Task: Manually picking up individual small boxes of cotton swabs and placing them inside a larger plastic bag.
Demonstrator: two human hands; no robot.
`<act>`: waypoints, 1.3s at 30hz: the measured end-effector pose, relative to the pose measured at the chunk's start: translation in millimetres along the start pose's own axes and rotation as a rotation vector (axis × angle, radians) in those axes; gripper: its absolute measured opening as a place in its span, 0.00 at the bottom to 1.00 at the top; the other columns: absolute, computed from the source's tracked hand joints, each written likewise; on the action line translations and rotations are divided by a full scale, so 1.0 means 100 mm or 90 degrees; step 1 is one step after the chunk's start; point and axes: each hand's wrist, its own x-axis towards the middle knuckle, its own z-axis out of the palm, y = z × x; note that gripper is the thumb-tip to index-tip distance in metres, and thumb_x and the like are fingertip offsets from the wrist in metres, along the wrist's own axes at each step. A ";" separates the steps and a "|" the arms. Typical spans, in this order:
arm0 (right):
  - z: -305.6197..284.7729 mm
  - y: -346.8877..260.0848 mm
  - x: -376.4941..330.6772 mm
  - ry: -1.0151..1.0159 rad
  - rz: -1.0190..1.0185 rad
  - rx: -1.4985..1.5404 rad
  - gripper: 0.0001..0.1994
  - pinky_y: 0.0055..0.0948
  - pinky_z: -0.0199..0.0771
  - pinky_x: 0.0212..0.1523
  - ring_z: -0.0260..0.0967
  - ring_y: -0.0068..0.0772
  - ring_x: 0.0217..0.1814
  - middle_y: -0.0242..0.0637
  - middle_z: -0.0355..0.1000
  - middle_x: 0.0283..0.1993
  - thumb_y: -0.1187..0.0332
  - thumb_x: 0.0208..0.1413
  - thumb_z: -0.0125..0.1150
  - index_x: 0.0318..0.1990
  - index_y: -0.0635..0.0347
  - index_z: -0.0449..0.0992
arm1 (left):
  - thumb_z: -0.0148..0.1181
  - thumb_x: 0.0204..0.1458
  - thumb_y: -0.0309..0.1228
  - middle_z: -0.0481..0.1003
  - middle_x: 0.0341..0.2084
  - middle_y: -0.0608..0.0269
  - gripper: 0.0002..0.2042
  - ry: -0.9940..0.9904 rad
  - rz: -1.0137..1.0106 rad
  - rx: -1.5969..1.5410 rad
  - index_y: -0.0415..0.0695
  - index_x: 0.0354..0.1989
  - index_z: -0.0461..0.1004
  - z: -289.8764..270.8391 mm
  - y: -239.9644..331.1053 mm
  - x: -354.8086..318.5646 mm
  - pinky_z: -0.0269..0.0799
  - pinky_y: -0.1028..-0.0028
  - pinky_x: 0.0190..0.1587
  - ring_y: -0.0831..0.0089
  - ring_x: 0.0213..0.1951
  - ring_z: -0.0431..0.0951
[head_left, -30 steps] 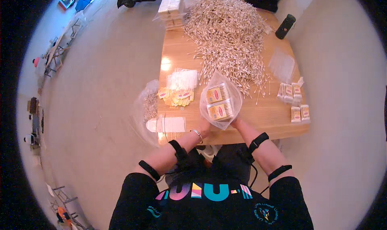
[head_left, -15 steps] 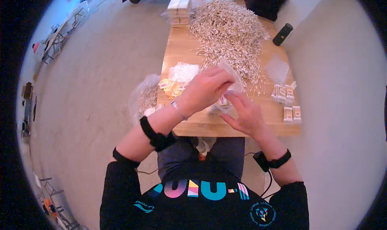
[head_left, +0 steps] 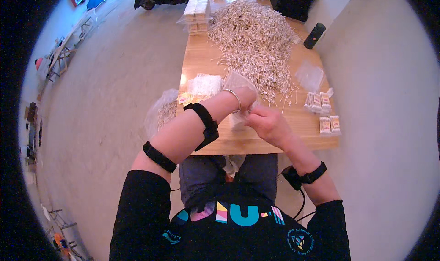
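A clear plastic bag [head_left: 238, 81] is between my hands, above the near part of the wooden table. My left hand [head_left: 246, 97] reaches across to the bag, closed on it, its fingertips mostly hidden. Just to the right, my right hand [head_left: 270, 125] is closed, pinching the bag's edge. Part of the bag hangs below the hands, and I cannot make out what it holds. Beyond lies a large heap of cotton swabs [head_left: 254, 34]. To the left of my hands sit a stack of white packets [head_left: 205, 84] and some yellow printed cards [head_left: 185, 98].
Small packs of swabs [head_left: 318, 102] stand at the table's right edge, near an empty clear bag [head_left: 310, 75] and a black cylinder [head_left: 314, 35]. White packages [head_left: 197, 11] are stacked at the far left corner. A big bag of swabs [head_left: 162, 112] is beside the table's left edge.
My left forearm has swung further in and my left hand has moved down onto the bag. The right fingers, spread before, have closed on the bag's edge.
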 end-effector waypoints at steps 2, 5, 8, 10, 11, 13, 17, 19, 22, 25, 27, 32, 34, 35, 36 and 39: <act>-0.05 -0.06 0.04 -0.003 -0.018 0.013 0.06 0.35 0.68 0.26 0.66 0.40 0.28 0.38 0.66 0.28 0.73 0.44 0.61 0.27 0.58 0.70 | 0.67 0.30 0.31 0.78 0.24 0.57 0.09 0.004 0.024 0.035 0.45 0.24 0.79 0.06 -0.09 0.07 0.71 0.63 0.33 0.59 0.29 0.77; -0.06 -0.06 0.04 0.015 -0.028 0.027 0.06 0.35 0.67 0.27 0.66 0.41 0.28 0.37 0.65 0.27 0.72 0.43 0.62 0.26 0.58 0.69 | 0.67 0.32 0.30 0.78 0.25 0.57 0.09 0.003 0.043 0.081 0.46 0.26 0.80 0.11 -0.15 0.19 0.71 0.64 0.33 0.59 0.29 0.77; 0.05 0.05 -0.04 0.006 -0.016 0.023 0.06 0.35 0.69 0.28 0.67 0.41 0.31 0.38 0.65 0.29 0.71 0.44 0.60 0.27 0.58 0.69 | 0.67 0.31 0.32 0.78 0.26 0.57 0.10 -0.014 0.034 0.107 0.46 0.25 0.80 0.09 -0.13 0.26 0.71 0.64 0.36 0.59 0.31 0.77; 0.09 0.06 -0.04 -0.015 -0.009 0.009 0.05 0.36 0.70 0.30 0.68 0.41 0.33 0.38 0.66 0.32 0.69 0.45 0.58 0.29 0.57 0.69 | 0.67 0.31 0.33 0.78 0.27 0.58 0.10 -0.019 0.036 0.134 0.46 0.25 0.79 0.12 -0.20 0.24 0.70 0.65 0.38 0.59 0.31 0.76; 0.09 0.02 -0.04 0.003 -0.011 0.032 0.06 0.35 0.70 0.32 0.69 0.42 0.34 0.37 0.67 0.35 0.68 0.46 0.59 0.30 0.57 0.70 | 0.67 0.31 0.34 0.78 0.27 0.58 0.10 -0.020 0.043 0.149 0.46 0.25 0.79 0.13 -0.22 0.25 0.70 0.65 0.39 0.59 0.32 0.76; 0.00 0.05 -0.05 0.031 -0.006 0.045 0.07 0.35 0.71 0.34 0.69 0.43 0.36 0.37 0.68 0.37 0.67 0.46 0.60 0.32 0.57 0.71 | 0.67 0.30 0.35 0.78 0.28 0.58 0.11 -0.024 0.042 0.177 0.47 0.25 0.79 0.13 -0.28 0.23 0.70 0.65 0.41 0.59 0.33 0.76; -0.16 0.64 -0.16 0.393 0.199 0.105 0.09 0.29 0.72 0.38 0.70 0.40 0.39 0.41 0.70 0.38 0.69 0.49 0.59 0.39 0.57 0.75 | 0.71 0.26 0.33 0.77 0.23 0.57 0.13 0.103 0.233 -0.049 0.45 0.25 0.79 0.44 -0.61 0.25 0.71 0.67 0.32 0.61 0.28 0.77; -0.46 1.24 -0.45 0.371 0.447 -0.044 0.12 0.32 0.72 0.42 0.71 0.43 0.42 0.46 0.71 0.41 0.66 0.53 0.53 0.42 0.60 0.74 | 0.71 0.23 0.33 0.76 0.23 0.55 0.15 0.071 0.151 0.045 0.43 0.23 0.77 0.34 -0.51 0.23 0.71 0.67 0.33 0.60 0.28 0.76; -0.88 1.96 -0.94 0.123 0.786 -0.223 0.17 0.40 0.67 0.49 0.68 0.51 0.49 0.51 0.70 0.47 0.65 0.52 0.51 0.46 0.64 0.71 | 0.69 0.24 0.31 0.76 0.23 0.53 0.13 0.108 0.165 -0.006 0.42 0.21 0.76 0.28 -0.47 0.14 0.71 0.66 0.33 0.57 0.28 0.75; -0.99 2.42 -1.32 0.037 0.920 -0.269 0.20 0.41 0.66 0.52 0.66 0.51 0.52 0.52 0.69 0.50 0.62 0.51 0.52 0.50 0.64 0.69 | 0.67 0.25 0.29 0.75 0.23 0.52 0.11 0.142 0.172 -0.078 0.40 0.20 0.74 0.29 -0.45 0.06 0.71 0.66 0.32 0.55 0.27 0.75; -0.93 2.82 -1.72 0.096 1.034 -0.236 0.22 0.40 0.65 0.53 0.66 0.51 0.54 0.52 0.68 0.51 0.60 0.50 0.53 0.51 0.64 0.68 | 0.65 0.25 0.27 0.74 0.22 0.50 0.10 0.152 0.194 -0.052 0.40 0.20 0.74 0.32 -0.45 0.15 0.71 0.65 0.32 0.55 0.27 0.75; -0.75 3.02 -1.78 0.137 0.998 -0.214 0.23 0.40 0.67 0.51 0.68 0.52 0.51 0.54 0.71 0.47 0.59 0.44 0.60 0.47 0.64 0.72 | 0.65 0.26 0.27 0.74 0.22 0.50 0.10 0.126 0.154 -0.087 0.39 0.21 0.75 0.32 -0.47 0.01 0.71 0.64 0.32 0.55 0.27 0.75; -0.68 2.96 -1.67 0.143 0.952 -0.180 0.24 0.39 0.68 0.49 0.69 0.51 0.49 0.53 0.71 0.45 0.59 0.42 0.62 0.45 0.65 0.73 | 0.65 0.26 0.26 0.74 0.22 0.50 0.10 0.131 0.142 -0.076 0.39 0.21 0.75 0.35 -0.51 -0.07 0.71 0.64 0.33 0.55 0.27 0.75; -0.70 2.95 -1.66 0.157 0.913 -0.158 0.24 0.39 0.69 0.47 0.71 0.50 0.47 0.53 0.72 0.44 0.59 0.40 0.64 0.44 0.65 0.73 | 0.65 0.26 0.26 0.74 0.22 0.51 0.10 0.140 0.144 -0.064 0.40 0.21 0.75 0.35 -0.51 -0.09 0.71 0.64 0.33 0.55 0.27 0.75; -0.76 3.04 -1.83 0.165 0.917 -0.172 0.24 0.39 0.69 0.47 0.71 0.50 0.47 0.53 0.72 0.44 0.59 0.40 0.64 0.44 0.65 0.73 | 0.65 0.26 0.26 0.74 0.22 0.51 0.10 0.146 0.158 -0.064 0.40 0.21 0.75 0.33 -0.47 -0.01 0.71 0.64 0.33 0.55 0.27 0.75; -0.89 3.14 -2.09 0.315 0.930 -0.129 0.23 0.36 0.71 0.44 0.73 0.42 0.43 0.50 0.74 0.41 0.61 0.38 0.66 0.42 0.67 0.74 | 0.65 0.26 0.27 0.75 0.22 0.52 0.09 0.183 0.203 -0.047 0.40 0.19 0.75 0.29 -0.35 0.12 0.71 0.64 0.33 0.56 0.27 0.75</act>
